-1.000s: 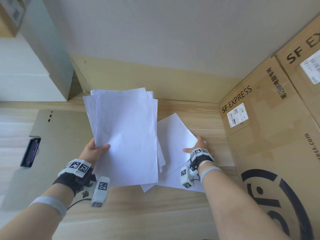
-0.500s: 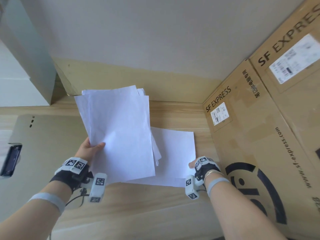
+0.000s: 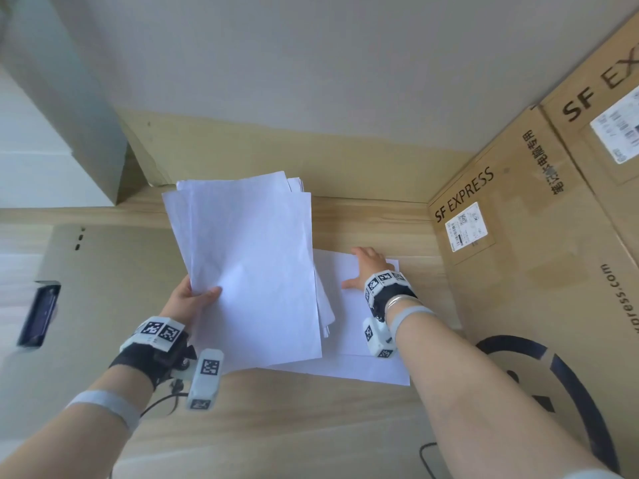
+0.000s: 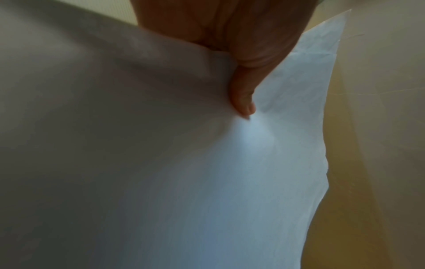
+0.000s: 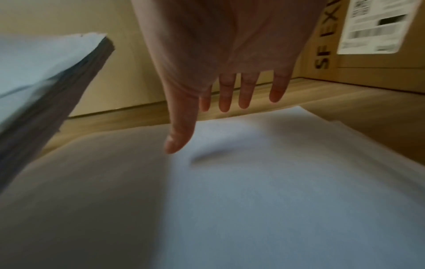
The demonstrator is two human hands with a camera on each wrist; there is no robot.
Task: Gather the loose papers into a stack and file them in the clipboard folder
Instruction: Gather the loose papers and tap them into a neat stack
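Observation:
My left hand grips the lower left edge of a fanned stack of white papers, held tilted above the wooden table; in the left wrist view the thumb presses on the top sheet. To its right a few loose white sheets lie flat on the table. My right hand hovers over their far edge with straight, spread fingers; the sheets show below it. The grey clipboard folder lies open at the left, its black clip at the left edge.
Large SF EXPRESS cardboard boxes stand along the right side, close to the loose sheets. A wall runs behind the table. A grey-white cabinet stands at the back left. Bare wooden table lies in front.
My right hand moved from the near right corner of the loose sheets forward to their far edge, fingers now spread. The held stack stayed in my left hand.

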